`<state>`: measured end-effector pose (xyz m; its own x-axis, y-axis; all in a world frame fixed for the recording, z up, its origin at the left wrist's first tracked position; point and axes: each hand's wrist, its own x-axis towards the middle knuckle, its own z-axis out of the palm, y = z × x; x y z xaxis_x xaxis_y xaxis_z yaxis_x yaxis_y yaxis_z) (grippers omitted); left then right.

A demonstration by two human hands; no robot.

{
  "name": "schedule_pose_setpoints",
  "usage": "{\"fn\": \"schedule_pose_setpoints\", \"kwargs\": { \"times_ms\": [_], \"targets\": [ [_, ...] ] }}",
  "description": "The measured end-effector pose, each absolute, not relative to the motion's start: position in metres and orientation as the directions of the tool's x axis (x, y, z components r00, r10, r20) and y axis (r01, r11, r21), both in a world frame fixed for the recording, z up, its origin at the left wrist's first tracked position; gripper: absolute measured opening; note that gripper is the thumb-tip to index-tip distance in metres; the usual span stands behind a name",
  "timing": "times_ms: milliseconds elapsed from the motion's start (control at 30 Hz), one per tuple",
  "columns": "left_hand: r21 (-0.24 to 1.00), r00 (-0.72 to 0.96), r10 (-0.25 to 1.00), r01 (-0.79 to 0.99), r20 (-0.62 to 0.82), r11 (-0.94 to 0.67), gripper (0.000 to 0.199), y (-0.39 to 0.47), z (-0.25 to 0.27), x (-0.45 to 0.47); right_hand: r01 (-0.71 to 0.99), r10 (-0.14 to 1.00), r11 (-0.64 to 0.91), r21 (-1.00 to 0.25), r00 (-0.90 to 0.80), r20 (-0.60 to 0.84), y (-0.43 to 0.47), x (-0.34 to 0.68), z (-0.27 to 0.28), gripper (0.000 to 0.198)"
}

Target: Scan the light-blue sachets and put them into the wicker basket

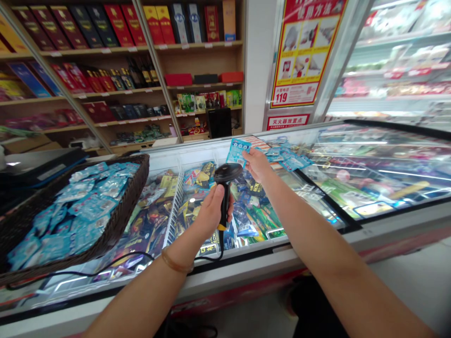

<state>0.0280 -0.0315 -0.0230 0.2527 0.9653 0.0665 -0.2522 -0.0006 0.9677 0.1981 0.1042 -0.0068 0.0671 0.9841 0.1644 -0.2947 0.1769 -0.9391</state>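
Observation:
A black handheld barcode scanner stands upright in my left hand, its fingers wrapped round the handle. The scanner's cable drops from the grip and runs left along the freezer edge. Just beyond the scanner head, my right hand pinches a light-blue packet by its right side, printed face toward me. Several similar blue packets lie in a loose pile on the freezer glass to the right of that hand. On the left, a dark wicker basket holds many more blue packets.
Below my hands is a glass-topped chest freezer with packaged goods inside. Behind it rise wooden shelves of boxes and bottles. A red and yellow poster hangs at the back, with a lit display fridge at right.

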Motion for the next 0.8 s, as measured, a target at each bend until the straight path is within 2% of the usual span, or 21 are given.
{"fn": "schedule_pose_setpoints", "kwargs": {
  "times_ms": [167, 433, 600, 800],
  "targets": [
    [0.964, 0.259, 0.956, -0.256, 0.135, -0.067, 0.065, -0.031, -0.026, 0.029, -0.293, 0.983, 0.186, -0.938, 0.05, 0.179, 0.104, 0.198, -0.01, 0.024],
    [0.968, 0.248, 0.963, -0.248, 0.108, -0.045, 0.062, -0.028, -0.035, 0.028, -0.262, 0.986, 0.166, -0.951, 0.066, 0.154, 0.105, 0.197, -0.009, 0.027],
    [0.953, 0.039, 0.995, -0.294, 0.092, -0.077, 0.063, -0.026, -0.028, 0.026, -0.274, 0.995, 0.077, -0.959, 0.08, 0.057, 0.103, 0.187, -0.025, 0.03],
    [0.9, -0.293, 0.955, -0.406, 0.04, -0.162, 0.055, -0.017, 0.006, -0.01, -0.258, 0.995, -0.062, -0.964, 0.061, -0.08, 0.107, 0.144, -0.027, 0.019]
  ]
}}
